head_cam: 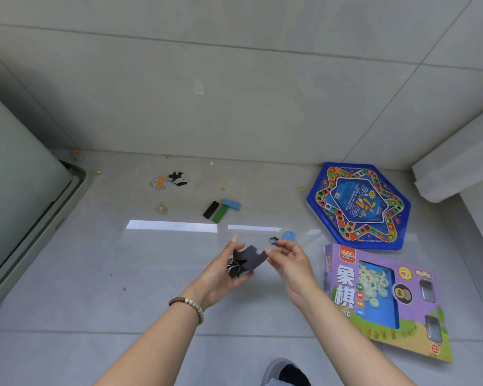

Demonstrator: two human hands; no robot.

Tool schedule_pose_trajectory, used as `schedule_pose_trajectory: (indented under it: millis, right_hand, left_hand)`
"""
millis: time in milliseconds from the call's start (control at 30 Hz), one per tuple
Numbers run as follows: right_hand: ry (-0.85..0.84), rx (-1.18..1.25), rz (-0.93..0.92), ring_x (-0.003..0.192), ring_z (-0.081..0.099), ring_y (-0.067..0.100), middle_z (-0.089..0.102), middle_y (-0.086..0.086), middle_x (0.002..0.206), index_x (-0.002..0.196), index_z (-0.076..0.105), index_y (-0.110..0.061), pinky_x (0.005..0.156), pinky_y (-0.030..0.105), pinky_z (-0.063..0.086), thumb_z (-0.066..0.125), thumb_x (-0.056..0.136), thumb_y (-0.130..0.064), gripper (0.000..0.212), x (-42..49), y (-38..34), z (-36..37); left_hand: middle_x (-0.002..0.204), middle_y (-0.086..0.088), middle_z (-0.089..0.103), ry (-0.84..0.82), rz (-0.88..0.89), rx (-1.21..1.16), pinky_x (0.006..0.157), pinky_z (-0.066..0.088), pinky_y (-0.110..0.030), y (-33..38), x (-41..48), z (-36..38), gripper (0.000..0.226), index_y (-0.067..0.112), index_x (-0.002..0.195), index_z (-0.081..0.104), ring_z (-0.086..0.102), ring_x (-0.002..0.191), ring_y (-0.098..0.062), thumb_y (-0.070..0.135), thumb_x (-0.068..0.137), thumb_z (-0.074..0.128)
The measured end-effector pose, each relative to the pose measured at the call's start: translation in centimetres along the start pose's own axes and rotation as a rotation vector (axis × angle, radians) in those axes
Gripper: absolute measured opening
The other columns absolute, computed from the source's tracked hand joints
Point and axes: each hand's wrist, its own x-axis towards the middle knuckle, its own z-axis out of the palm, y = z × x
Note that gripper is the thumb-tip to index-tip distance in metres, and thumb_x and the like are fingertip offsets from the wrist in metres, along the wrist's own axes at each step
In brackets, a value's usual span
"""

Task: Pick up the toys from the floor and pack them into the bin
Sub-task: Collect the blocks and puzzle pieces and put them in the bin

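Note:
My left hand (223, 277) holds a small stack of dark puzzle pieces (247, 259) above the floor. My right hand (290, 260) pinches another small dark piece (273, 240) just to the right of that stack. A light blue piece (288, 235) lies on the floor beyond my right hand. Farther off lie more puzzle pieces (169, 181), a small colourful piece (161, 208), and black (211, 209), green (220, 213) and blue (231, 204) blocks. No bin can be identified with certainty.
A blue hexagonal game board (359, 204) and a purple chess box (385, 299) lie on the right. A grey-green container or appliance (25, 190) stands at the left. A tiled wall backs the floor. Tiny bits (223, 189) are scattered about. My shoe (282, 371) shows at the bottom.

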Motion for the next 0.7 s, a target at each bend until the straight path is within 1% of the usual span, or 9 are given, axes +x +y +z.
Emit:
schedule_pose_trajectory:
  millis: [67, 133, 200, 267, 367, 433, 533, 633, 700]
  right_hand:
    - [-0.017, -0.115, -0.016, 0.07, 0.057, 0.014, 0.053, 0.008, 0.083, 0.089, 0.056, -0.011, 0.058, 0.015, 0.053, 0.068, 0.079, 0.003, 0.021, 0.7, 1.2, 0.1]
    - [0.1, -0.228, -0.055, 0.072, 0.057, 0.013, 0.056, 0.008, 0.088, 0.093, 0.059, -0.01, 0.061, 0.018, 0.05, 0.071, 0.08, -0.007, 0.018, 2.1, 1.6, -0.5]
    - [0.308, -0.403, -0.083, 0.079, 0.056, 0.017, 0.058, 0.008, 0.095, 0.107, 0.059, -0.007, 0.069, 0.025, 0.045, 0.073, 0.08, -0.018, 0.032, 4.0, 1.8, -2.3]
    - [0.414, -0.552, -0.044, 0.095, 0.057, 0.022, 0.057, 0.007, 0.108, 0.121, 0.053, -0.009, 0.081, 0.029, 0.045, 0.072, 0.079, -0.028, 0.05, 5.7, 1.7, -4.0]
    - [0.379, -0.699, -0.032, 0.105, 0.055, 0.025, 0.051, 0.008, 0.111, 0.123, 0.054, -0.011, 0.088, 0.03, 0.043, 0.074, 0.077, -0.031, 0.054, 7.3, 1.2, -4.2]
    - [0.313, -0.801, -0.098, 0.106, 0.053, 0.025, 0.049, 0.009, 0.112, 0.112, 0.06, -0.014, 0.088, 0.027, 0.042, 0.077, 0.074, -0.025, 0.044, 7.8, 1.2, -3.5]
    - [0.16, -0.903, -0.173, 0.106, 0.052, 0.023, 0.044, 0.002, 0.105, 0.094, 0.062, -0.016, 0.086, 0.021, 0.04, 0.077, 0.072, -0.012, 0.027, 7.9, 1.9, -2.8]
    - [0.092, -0.93, -0.188, 0.094, 0.056, 0.023, 0.054, 0.004, 0.096, 0.081, 0.055, -0.021, 0.081, 0.026, 0.046, 0.077, 0.069, -0.007, 0.028, 7.4, 2.2, -2.7]
    - [0.055, -0.924, -0.175, 0.077, 0.054, 0.02, 0.057, 0.001, 0.081, 0.071, 0.049, -0.025, 0.067, 0.025, 0.044, 0.075, 0.067, -0.004, 0.034, 6.7, 2.2, -2.6]
  left_hand:
    - [0.108, -0.01, 0.061, -0.035, 0.021, 0.055, 0.073, 0.057, -0.028, -0.3, 0.7, 0.7, 0.02, 0.012, 0.107, 0.06, 0.063, 0.096, -0.019, 0.024, 0.093, 0.056]
    - [0.107, -0.01, 0.063, -0.01, 0.049, 0.065, 0.067, 0.057, -0.023, -0.2, 1.2, 0.7, 0.014, 0.012, 0.107, 0.06, 0.065, 0.091, -0.02, 0.013, 0.094, 0.053]
    - [0.104, -0.008, 0.066, 0.033, 0.072, 0.06, 0.066, 0.058, -0.022, 0.2, 1.6, 0.1, 0.015, 0.013, 0.107, 0.059, 0.066, 0.09, -0.02, 0.012, 0.096, 0.051]
    - [0.105, -0.007, 0.065, 0.06, 0.08, 0.055, 0.07, 0.059, -0.023, 0.6, 2.1, -0.6, 0.015, 0.013, 0.108, 0.058, 0.066, 0.092, -0.021, 0.012, 0.096, 0.05]
    - [0.107, -0.008, 0.065, 0.084, 0.078, 0.044, 0.074, 0.058, -0.023, 1.3, 2.7, -1.1, 0.014, 0.012, 0.108, 0.058, 0.065, 0.094, -0.021, 0.012, 0.097, 0.049]
    - [0.107, -0.008, 0.065, 0.087, 0.077, 0.038, 0.073, 0.058, -0.024, 1.5, 3.0, -1.2, 0.015, 0.012, 0.108, 0.058, 0.065, 0.094, -0.022, 0.011, 0.096, 0.05]
    - [0.106, -0.009, 0.065, 0.088, 0.071, 0.033, 0.071, 0.059, -0.025, 2.1, 3.5, -1.3, 0.015, 0.011, 0.109, 0.058, 0.064, 0.094, -0.023, 0.011, 0.096, 0.051]
    - [0.109, -0.01, 0.064, 0.092, 0.079, 0.018, 0.072, 0.059, -0.025, 2.7, 3.8, -1.7, 0.016, 0.01, 0.11, 0.057, 0.064, 0.094, -0.023, 0.011, 0.095, 0.051]
    - [0.11, -0.01, 0.063, 0.095, 0.078, 0.017, 0.071, 0.059, -0.025, 2.9, 4.1, -1.8, 0.017, 0.009, 0.111, 0.057, 0.064, 0.096, -0.023, 0.011, 0.095, 0.051]
